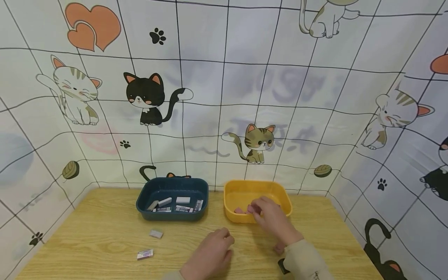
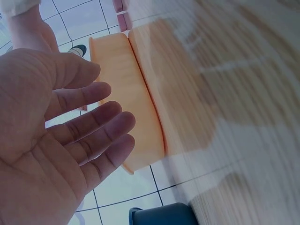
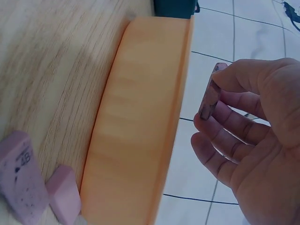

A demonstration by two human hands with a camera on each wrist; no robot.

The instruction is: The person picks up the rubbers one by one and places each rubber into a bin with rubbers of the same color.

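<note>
Pink, smudged block [image 3: 211,97] pinched in right fingers [image 3: 240,123]; left fingers [image 2: 89,123] loosely apart; round-cornered yellow tray [image 1: 241,218] below

The right hand [image 1: 273,219] hides part of the yellow tray [image 1: 241,217]; left of that tray, eraser labels [image 1: 183,209] are unreadably small.

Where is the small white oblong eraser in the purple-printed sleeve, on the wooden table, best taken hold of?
Pinch the white eraser midway along its two long sides, coming from above. It lies on the wooden table with open space around it, so a pinch should probably fit. The left hand is nearer.
</note>
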